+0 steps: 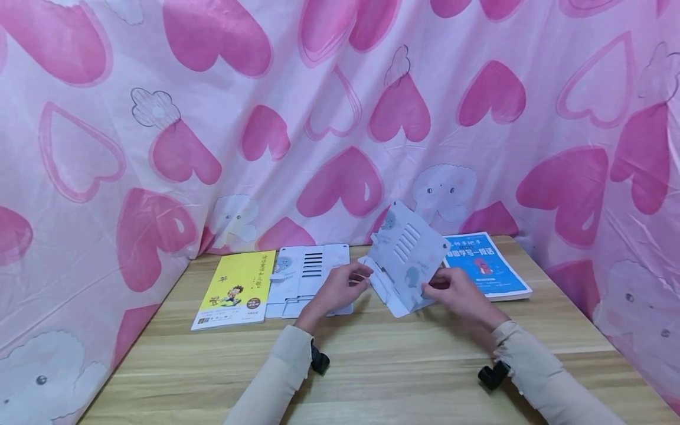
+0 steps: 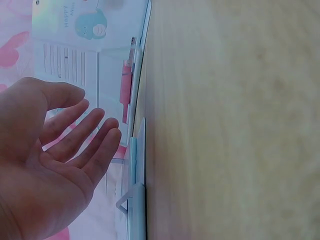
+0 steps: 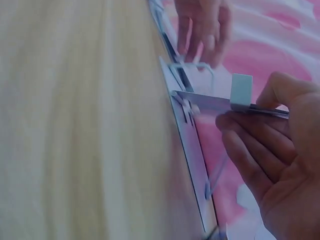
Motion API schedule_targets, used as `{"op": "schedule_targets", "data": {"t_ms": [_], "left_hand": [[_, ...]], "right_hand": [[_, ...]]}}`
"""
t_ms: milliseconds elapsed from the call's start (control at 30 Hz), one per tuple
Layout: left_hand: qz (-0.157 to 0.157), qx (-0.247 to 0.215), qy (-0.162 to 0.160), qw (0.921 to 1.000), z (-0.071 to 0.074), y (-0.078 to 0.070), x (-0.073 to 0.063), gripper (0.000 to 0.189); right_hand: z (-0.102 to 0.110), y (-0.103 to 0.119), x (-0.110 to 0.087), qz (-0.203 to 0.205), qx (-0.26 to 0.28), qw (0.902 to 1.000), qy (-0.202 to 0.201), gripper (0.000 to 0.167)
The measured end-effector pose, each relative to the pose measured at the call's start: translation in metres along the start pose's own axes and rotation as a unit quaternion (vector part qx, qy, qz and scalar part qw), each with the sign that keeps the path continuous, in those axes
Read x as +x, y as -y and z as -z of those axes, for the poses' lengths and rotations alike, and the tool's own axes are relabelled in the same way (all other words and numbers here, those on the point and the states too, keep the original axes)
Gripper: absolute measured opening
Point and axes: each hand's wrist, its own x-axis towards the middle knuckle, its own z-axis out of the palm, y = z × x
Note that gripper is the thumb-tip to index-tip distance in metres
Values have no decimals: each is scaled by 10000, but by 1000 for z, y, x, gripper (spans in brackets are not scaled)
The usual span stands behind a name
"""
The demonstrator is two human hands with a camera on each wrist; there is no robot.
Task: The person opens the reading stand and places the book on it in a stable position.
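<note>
A white folding book stand (image 1: pixel 409 239) with slots and cartoon prints is partly unfolded on the table, its panel raised at a slant above its base (image 3: pixel 186 145). My right hand (image 1: pixel 454 290) pinches an edge of that panel between thumb and fingers; the right wrist view shows the panel edge-on in the grip. Left of the stand, my left hand (image 1: pixel 342 288) hovers with loosely bent, spread fingers and holds nothing. Beneath and beyond it, a second similar stand (image 1: pixel 289 287) lies folded flat, partly covered by that hand.
A yellow book (image 1: pixel 234 280) lies at the left, against the flat stand. At the back right lies a blue book (image 1: pixel 486 265), partly behind the raised panel. The wooden table (image 1: pixel 404 366) ends at a pink heart-patterned curtain (image 1: pixel 340 118) behind and along both sides.
</note>
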Motion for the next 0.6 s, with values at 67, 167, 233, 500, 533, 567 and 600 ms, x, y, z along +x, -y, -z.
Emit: {"op": "schedule_targets", "data": {"t_ms": [67, 167, 233, 500, 533, 567, 600], "left_hand": [[0, 12, 15, 10000, 0, 0, 0, 33], [42, 4, 17, 10000, -1, -1, -1, 35], [110, -16, 18, 9999, -1, -1, -1, 36], [258, -82, -100, 9996, -1, -2, -1, 47], [271, -85, -123, 9995, -1, -1, -1, 49], [281, -90, -148, 9995, -1, -1, -1, 50], [278, -104, -178, 9994, -1, 0, -1, 52]], "right_hand": [[6, -3, 0, -28, 40, 10000, 57, 40], [13, -8, 1, -122, 149, 9998, 90, 40], [16, -11, 1, -161, 236, 9995, 128, 40], [27, -20, -2, -359, 813, 9950, 450, 43], [29, -21, -2, -376, 813, 9948, 482, 44], [31, -21, -2, -334, 735, 9954, 515, 44], [32, -22, -3, -292, 620, 9963, 519, 43]]}}
